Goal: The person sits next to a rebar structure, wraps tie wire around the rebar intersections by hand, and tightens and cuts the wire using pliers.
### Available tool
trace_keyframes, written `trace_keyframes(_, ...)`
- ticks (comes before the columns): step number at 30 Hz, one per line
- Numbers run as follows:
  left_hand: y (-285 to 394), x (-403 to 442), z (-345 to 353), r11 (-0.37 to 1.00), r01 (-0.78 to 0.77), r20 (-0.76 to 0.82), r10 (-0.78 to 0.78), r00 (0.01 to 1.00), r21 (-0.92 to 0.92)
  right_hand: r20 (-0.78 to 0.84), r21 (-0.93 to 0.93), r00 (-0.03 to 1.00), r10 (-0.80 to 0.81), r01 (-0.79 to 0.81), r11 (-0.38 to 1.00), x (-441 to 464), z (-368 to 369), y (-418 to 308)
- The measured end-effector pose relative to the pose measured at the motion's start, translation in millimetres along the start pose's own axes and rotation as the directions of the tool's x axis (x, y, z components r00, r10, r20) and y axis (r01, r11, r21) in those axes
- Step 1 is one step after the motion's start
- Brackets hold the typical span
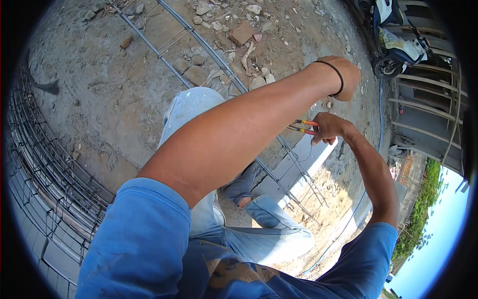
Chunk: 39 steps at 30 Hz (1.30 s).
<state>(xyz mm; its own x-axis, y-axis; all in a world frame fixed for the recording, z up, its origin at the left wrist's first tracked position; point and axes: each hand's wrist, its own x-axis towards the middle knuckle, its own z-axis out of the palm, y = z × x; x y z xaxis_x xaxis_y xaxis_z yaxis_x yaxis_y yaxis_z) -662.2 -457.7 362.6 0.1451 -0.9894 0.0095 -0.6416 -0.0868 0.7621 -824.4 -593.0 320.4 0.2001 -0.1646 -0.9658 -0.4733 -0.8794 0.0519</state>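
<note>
My left hand [347,77], with a black band at the wrist, is bent away at the end of the arm, and its fingers are hidden. Just below it, my right hand [326,127] is closed around the orange-and-yellow handles of pliers [308,123]. The metal jaws of the pliers point left, close to the left forearm. Under that forearm a long steel rebar frame [213,54] runs diagonally across the ground, with thin cross ties along it. Whether the jaws touch the frame I cannot tell.
My bent knees in light jeans [194,107] are beside the frame. More rebar cages [47,199] lie at the left. Stones and a broken brick [241,33] lie at the top. A motorbike [398,47] stands at the upper right, and a blue hose [381,114] crosses the ground.
</note>
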Motion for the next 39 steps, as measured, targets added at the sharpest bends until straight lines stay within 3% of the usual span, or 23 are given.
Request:
trace_keyframes(1, -0.5, 1.3, -0.3, 1.0, -0.002, 0.003, 0.002, 1.0, 0.0, -0.11, -0.049, 0.993, -0.029, 0.024, 0.999, -4.7, 4.7, -4.3)
trace_keyframes(2, -0.6, 2.7, -0.4, 1.0, 0.016, -0.02, -0.017, 1.0, -0.019, -0.155, -0.294, 0.988, -0.015, -0.031, 0.955, -11.8, 3.8, -7.9)
trace_keyframes(3, -0.1, 2.9, -0.3, 0.999, 0.035, -0.042, -0.036, 0.998, -0.038, -0.155, -0.288, 0.988, -0.013, -0.032, 0.957, -11.3, 10.8, -3.5)
trace_keyframes(5, 1.9, 7.5, 3.0, 0.999, 0.016, -0.036, -0.017, 0.999, -0.036, -0.502, -0.747, 0.747, -0.436, -0.12, 0.654, -4.1, 29.3, 13.5)
trace_keyframes(6, 2.7, 7.2, 2.7, 0.999, 0.005, -0.042, -0.006, 0.999, -0.033, -0.514, -0.827, 0.621, -0.592, -0.175, 0.534, -5.5, 32.7, 12.7)
trace_keyframes(7, 3.6, 6.9, 2.1, 0.999, 0.003, -0.041, -0.005, 0.999, -0.036, -0.513, -0.827, 0.624, -0.589, -0.175, 0.534, -5.2, 33.8, 10.7)
trace_keyframes(9, 6.1, 6.6, -0.4, 0.996, 0.033, -0.022, -0.035, 0.999, -0.079, -0.483, -0.854, 0.258, -0.837, -0.35, 0.385, -3.0, 34.7, -1.3)
trace_keyframes(10, 7.2, 5.5, 0.0, 0.996, 0.03, -0.02, -0.031, 0.999, -0.079, -0.477, -0.856, 0.251, -0.842, -0.351, 0.38, 0.8, 31.6, -4.3)
trace_keyframes(12, 8.5, 3.2, 0.1, 0.993, -0.034, -0.115, 0.021, 0.993, -0.111, -0.472, -0.867, 0.312, -0.824, -0.331, 0.372, 16.2, 26.7, 13.6)
trace_keyframes(18, 8.6, -0.8, -7.0, 0.992, 0.033, -0.072, -0.042, 0.997, -0.119, -0.412, -0.911, 0.428, -0.804, -0.188, 0.367, 39.6, 10.0, 24.5)
trace_keyframes(20, 6.3, 1.8, -6.8, 0.991, 0.035, -0.089, -0.046, 0.995, -0.127, -0.44, -0.761, 0.807, -0.393, -0.104, 0.64, 35.8, 11.0, 13.9)
trace_keyframes(21, 4.3, 3.8, -6.7, 0.99, 0.039, -0.108, -0.054, 0.993, -0.134, -0.444, -0.76, 0.806, -0.391, -0.107, 0.641, 32.3, 8.4, 8.0)
trace_keyframes(23, 3.2, 5.2, -5.6, 0.989, 0.044, -0.112, -0.06, 0.992, -0.143, -0.313, -0.513, 0.944, -0.104, -0.076, 0.855, 21.9, 4.5, -6.1)
trace_keyframes(24, 2.2, 6.1, -5.3, 0.987, 0.052, -0.12, -0.071, 0.99, -0.151, -0.093, -0.257, 0.988, 0.125, -0.145, 0.955, 15.9, -8.7, -19.0)
trace_keyframes(25, 0.7, 6.0, -5.4, 0.989, 0.047, -0.12, -0.065, 0.991, -0.142, -0.101, -0.251, 0.987, 0.124, -0.146, 0.957, 18.0, -8.3, -15.4)
trace_keyframes(27, -5.3, 4.5, -8.9, 0.984, 0.05, -0.113, -0.07, 0.991, -0.173, 0.158, 0.077, 0.961, 0.226, -0.24, 0.968, 32.3, -6.8, 4.2)
trace_keyframes(29, -14.5, 4.5, -12.9, 0.978, 0.054, -0.158, -0.086, 0.984, -0.2, 0.242, 0.157, 0.96, 0.141, -0.182, 0.971, 42.2, 4.6, 29.1)
trace_keyframes(31, -23.1, 4.4, -21.4, 0.971, 0.055, -0.2, -0.102, 0.974, -0.232, 0.445, 0.502, 0.896, -0.015, -0.235, 0.832, 40.9, 22.7, 42.6)
trace_keyframes(33, -33.7, 3.8, -31.8, 0.898, 0.084, -0.353, -0.254, 0.901, -0.433, 0.464, 0.662, 0.876, -0.128, -0.247, 0.707, 36.8, 44.7, 48.2)
trace_keyframes(35, -45.4, 10.1, -37.0, 0.819, 0.085, -0.368, -0.345, 0.863, -0.568, 0.408, 0.694, 0.909, -0.087, -0.247, 0.676, 27.7, 61.5, 34.6)
trace_keyframes(37, -54.1, 27.3, -34.0, 0.484, -0.094, -0.421, -0.63, 0.652, -0.87, 0.202, 0.523, 0.979, 0.032, -0.135, 0.842, 7.3, 64.3, 5.6)
trace_keyframes(38, -55.2, 30.8, -32.1, 0.482, -0.091, -0.415, -0.627, 0.659, -0.872, 0.132, 0.446, 0.99, 0.04, -0.096, 0.89, 4.5, 65.3, 3.1)
trace_keyframes(39, -55.1, 27.9, -35.6, 0.266, -0.181, -0.319, -0.712, 0.625, -0.947, 0.132, 0.455, 0.99, 0.043, -0.099, 0.885, -0.6, 67.4, -0.1)
